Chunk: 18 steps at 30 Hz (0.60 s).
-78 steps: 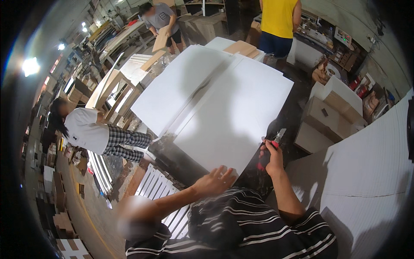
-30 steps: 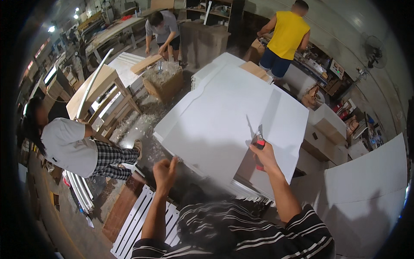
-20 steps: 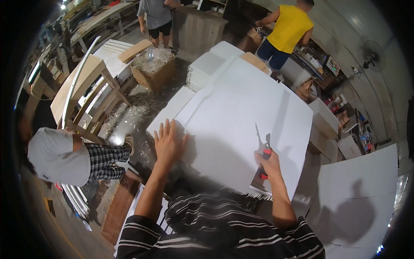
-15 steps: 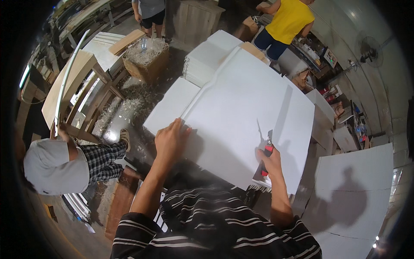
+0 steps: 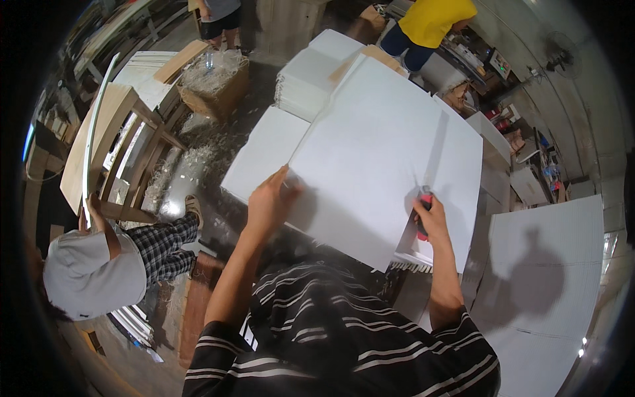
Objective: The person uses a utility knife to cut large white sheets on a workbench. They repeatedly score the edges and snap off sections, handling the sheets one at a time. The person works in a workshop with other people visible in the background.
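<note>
A large white sheet (image 5: 377, 152) lies in front of me on a stack of similar sheets. At its left edge, my left hand (image 5: 270, 204) has its fingers stretched out over the border, casting a shadow on the sheet; whether it presses down I cannot tell. Near the right side, my right hand (image 5: 432, 217) is closed around a red and black utility knife (image 5: 425, 196). The blade is blurred and points away from me over the sheet. Below this hand a cut-out corner shows the layered sheet edges (image 5: 410, 266).
More white stacks (image 5: 309, 92) stand behind and to the left. A person with a long white strip (image 5: 92, 142) is at left, beside a wooden frame (image 5: 142, 142). Shavings fill a box (image 5: 215, 83). Someone in yellow (image 5: 436, 23) works at the back. White panels (image 5: 549, 291) lean at right.
My right hand and knife have moved farther away and slightly right. My left hand has shifted a little right and away along the edge. The sheet's raised left border now looks flatter.
</note>
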Motion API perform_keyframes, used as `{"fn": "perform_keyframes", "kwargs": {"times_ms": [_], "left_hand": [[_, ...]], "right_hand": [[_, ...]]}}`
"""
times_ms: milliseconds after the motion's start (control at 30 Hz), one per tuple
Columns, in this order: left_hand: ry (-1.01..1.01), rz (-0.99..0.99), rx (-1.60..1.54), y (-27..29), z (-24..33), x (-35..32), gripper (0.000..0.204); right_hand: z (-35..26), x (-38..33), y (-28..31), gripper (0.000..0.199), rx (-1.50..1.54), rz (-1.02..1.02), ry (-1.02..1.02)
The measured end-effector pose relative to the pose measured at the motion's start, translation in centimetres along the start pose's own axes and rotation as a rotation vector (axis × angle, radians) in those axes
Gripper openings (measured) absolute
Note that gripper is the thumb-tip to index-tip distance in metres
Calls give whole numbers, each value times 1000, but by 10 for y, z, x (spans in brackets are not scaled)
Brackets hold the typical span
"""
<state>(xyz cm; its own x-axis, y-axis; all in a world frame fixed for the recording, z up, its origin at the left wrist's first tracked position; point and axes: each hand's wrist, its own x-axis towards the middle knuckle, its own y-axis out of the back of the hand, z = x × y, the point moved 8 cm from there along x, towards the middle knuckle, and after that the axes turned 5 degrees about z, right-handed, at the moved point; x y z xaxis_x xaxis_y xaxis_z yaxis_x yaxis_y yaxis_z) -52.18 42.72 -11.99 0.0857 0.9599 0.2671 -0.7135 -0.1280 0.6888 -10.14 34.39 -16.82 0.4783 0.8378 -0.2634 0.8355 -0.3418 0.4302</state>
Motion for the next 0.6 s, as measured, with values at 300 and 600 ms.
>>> {"fn": "perform_keyframes", "kwargs": {"times_ms": [300,600], "left_hand": [[-252,-225,165,9,6,-38,101],[-304,-355,148,9,10,-22,97]], "right_hand": [[-10,65,0,35,-241,65,83],[-22,64,7,46,-571,193,175]]}}
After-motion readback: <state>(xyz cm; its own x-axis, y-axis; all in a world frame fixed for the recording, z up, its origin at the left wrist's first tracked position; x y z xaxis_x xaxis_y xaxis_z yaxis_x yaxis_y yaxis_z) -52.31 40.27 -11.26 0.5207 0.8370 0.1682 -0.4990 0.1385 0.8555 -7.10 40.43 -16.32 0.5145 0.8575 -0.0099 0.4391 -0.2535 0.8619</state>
